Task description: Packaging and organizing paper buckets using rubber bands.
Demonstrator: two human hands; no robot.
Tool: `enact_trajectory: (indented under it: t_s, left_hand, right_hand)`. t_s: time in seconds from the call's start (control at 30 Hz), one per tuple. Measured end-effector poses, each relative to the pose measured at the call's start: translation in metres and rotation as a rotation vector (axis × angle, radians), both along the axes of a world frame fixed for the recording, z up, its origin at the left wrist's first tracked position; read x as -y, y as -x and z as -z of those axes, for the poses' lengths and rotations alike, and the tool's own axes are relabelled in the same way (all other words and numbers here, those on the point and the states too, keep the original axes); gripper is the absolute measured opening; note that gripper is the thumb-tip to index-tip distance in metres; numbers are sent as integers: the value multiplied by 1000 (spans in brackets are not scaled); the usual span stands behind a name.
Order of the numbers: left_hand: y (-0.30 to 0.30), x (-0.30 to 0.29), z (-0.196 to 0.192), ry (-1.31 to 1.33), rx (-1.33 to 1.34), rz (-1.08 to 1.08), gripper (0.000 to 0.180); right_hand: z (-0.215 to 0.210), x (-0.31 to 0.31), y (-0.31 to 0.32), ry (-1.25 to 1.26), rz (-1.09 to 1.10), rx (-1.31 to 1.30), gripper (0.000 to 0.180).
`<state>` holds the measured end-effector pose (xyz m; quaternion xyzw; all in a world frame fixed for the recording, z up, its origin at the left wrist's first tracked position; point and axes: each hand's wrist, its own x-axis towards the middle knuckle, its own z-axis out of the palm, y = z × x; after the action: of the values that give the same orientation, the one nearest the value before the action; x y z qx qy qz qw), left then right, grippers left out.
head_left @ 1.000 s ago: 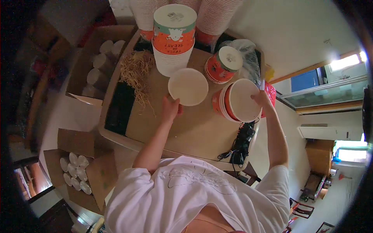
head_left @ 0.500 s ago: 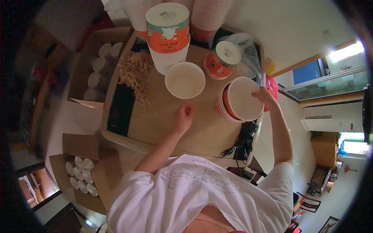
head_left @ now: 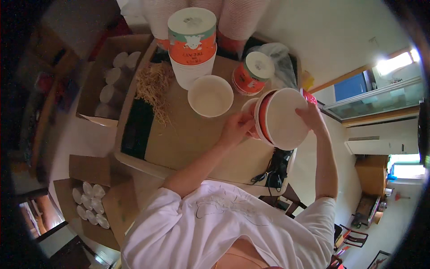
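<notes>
At the right of the table, my right hand [head_left: 311,117] grips the rim of a white-lidded or white-bottomed paper bucket [head_left: 285,121] with red sides, the top one of a small tilted stack. On the stack's left side, my left hand [head_left: 236,129] holds the lower paper buckets [head_left: 251,110], its fingers curled against their edge. Left of the stack stands a white paper bucket [head_left: 210,96] with its open mouth up. Behind it rises a column of nested white buckets topped by an upside-down orange and green bucket [head_left: 193,39]. A smaller red bucket [head_left: 253,73] stands upside down behind my hands.
Shredded paper straw [head_left: 154,86] lies at the table's left. Tall stacks of white cups [head_left: 244,20] and a clear plastic bag [head_left: 281,62] are at the back. A black adapter with cables [head_left: 277,168] sits near the front right edge. Cardboard boxes [head_left: 92,171] of clear cups stand left.
My left hand has moved right from the table's middle onto the bucket stack. The stack has lifted and tilted slightly, with my right hand still on its rim.
</notes>
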<state>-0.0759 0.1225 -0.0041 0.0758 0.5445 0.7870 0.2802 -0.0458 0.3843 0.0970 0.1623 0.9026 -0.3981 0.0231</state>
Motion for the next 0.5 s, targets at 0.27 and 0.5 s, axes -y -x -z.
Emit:
enact_trajectory:
  t_s: [0.27, 0.5]
  left_hand:
    - [-34, 68, -57, -65, 17, 226, 27]
    - [-56, 125, -48, 186, 156, 236, 16]
  right_hand:
    - [-72, 77, -48, -301, 34, -85, 20]
    - [1, 95, -67, -49, -219, 16, 18]
